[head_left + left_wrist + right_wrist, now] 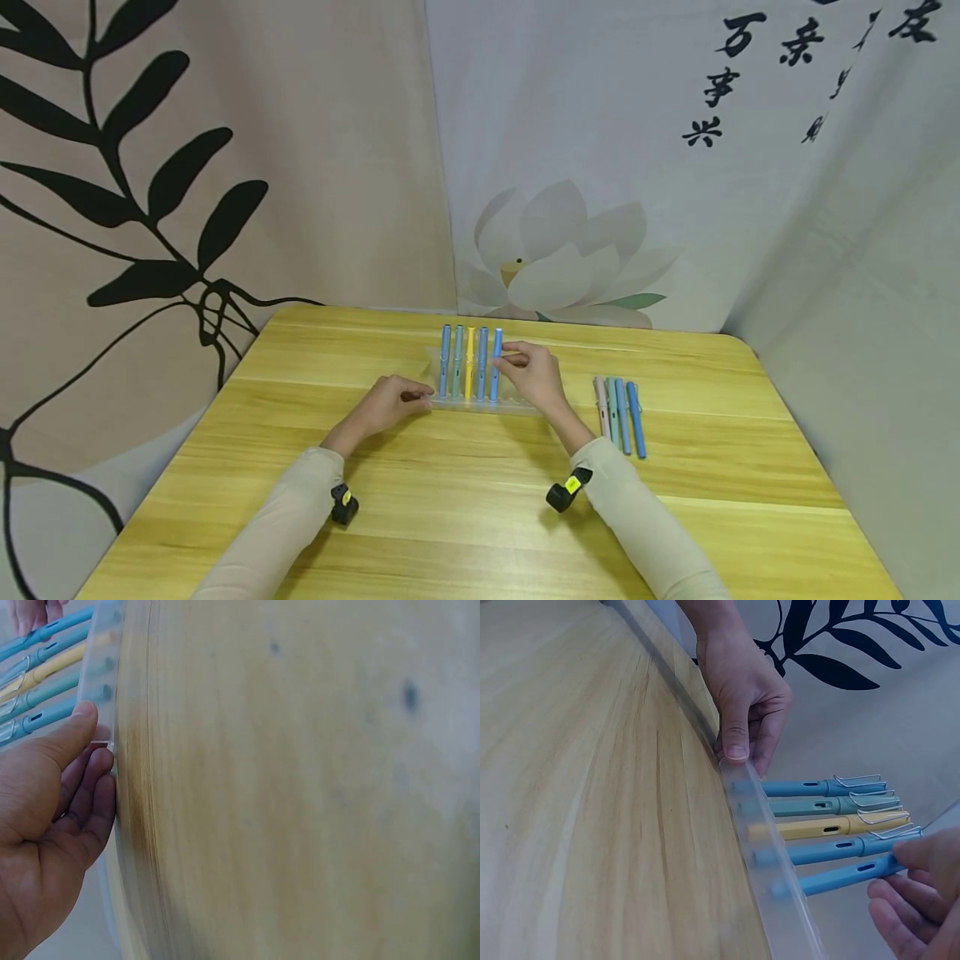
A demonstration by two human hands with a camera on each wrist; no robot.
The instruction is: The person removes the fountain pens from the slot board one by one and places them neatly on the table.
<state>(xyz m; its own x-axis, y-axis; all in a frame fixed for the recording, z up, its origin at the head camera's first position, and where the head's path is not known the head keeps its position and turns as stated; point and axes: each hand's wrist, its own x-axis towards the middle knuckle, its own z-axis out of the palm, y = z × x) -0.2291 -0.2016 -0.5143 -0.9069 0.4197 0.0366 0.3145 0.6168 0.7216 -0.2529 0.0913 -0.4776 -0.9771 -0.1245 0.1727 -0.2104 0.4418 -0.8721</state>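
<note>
A clear plastic pen stand (517, 407) on the table holds several upright pens in a row. From the left they are a blue pen (445, 360), a green pen (457, 360), a yellow pen (469, 363) and two more blue ones. My left hand (395, 398) grips the stand's left end, thumb on top in the left wrist view. With thumb and fingertips my right hand (534, 372) pinches the cap end of the rightmost blue pen (844, 877). That pen's lower end sits in the stand, and it leans slightly compared with its neighbours.
To the right, a loose group of pens lies on the wooden table (465, 517): a pinkish pen (602, 406), a green pen (613, 412) and two blue pens (636, 419). Behind the table's far edge hangs a printed curtain (360, 167).
</note>
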